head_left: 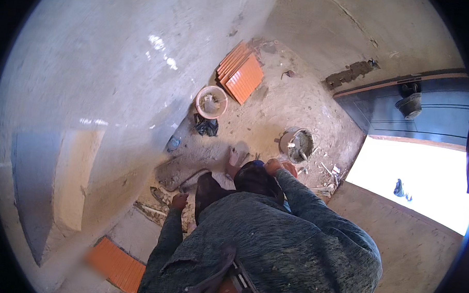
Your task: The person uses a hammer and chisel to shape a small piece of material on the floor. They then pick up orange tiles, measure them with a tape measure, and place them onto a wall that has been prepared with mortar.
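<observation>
My left hand (180, 200) hangs low on the left, next to my leg and above debris on the floor, its fingers curled in with nothing visible in them. My right hand (272, 167) is closed beside my bent knee in dark trousers (259, 179); what it grips, if anything, is hidden. Just right of it, an orange-red container (290, 169) is partly covered by my sleeve. Beyond stands a bucket (298, 145) with grey wet mix inside and a pale handle-like piece in it.
Ribbed orange tiles (242, 74) lean in a stack by the wall, near a round tub (211, 102) and a black plastic bag (206, 126). Another orange tile (117, 266) lies lower left. A clear bottle (173, 143) is by the wall. A blue door (422, 109) and bright doorway are right.
</observation>
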`<action>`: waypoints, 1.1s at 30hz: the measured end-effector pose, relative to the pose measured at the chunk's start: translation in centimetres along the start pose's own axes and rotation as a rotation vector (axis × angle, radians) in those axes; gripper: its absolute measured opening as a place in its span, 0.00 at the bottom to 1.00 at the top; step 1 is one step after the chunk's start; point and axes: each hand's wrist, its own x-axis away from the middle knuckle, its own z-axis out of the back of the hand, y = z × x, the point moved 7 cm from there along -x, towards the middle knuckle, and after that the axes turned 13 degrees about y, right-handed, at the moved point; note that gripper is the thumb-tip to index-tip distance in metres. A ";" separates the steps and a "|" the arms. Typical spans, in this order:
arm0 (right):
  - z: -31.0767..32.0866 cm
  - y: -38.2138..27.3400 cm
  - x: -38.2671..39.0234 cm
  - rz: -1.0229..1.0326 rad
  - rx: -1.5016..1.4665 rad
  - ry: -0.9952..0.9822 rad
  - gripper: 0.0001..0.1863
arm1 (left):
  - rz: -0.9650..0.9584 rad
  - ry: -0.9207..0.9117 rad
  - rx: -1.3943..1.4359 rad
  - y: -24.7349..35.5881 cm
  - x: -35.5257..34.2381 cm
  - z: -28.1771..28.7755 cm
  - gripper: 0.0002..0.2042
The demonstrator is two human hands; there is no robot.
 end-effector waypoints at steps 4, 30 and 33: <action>2.4 9.1 -3.2 0.154 0.137 0.112 0.23 | -0.146 -0.287 -0.225 17.5 -1.2 -9.4 0.30; 14.9 33.0 -37.8 0.223 0.194 0.271 0.14 | -0.287 -0.131 -0.753 56.1 -26.7 -36.4 0.46; 13.8 37.6 -52.7 0.143 0.133 0.214 0.15 | -0.327 0.092 -0.591 61.8 -36.0 -38.9 0.41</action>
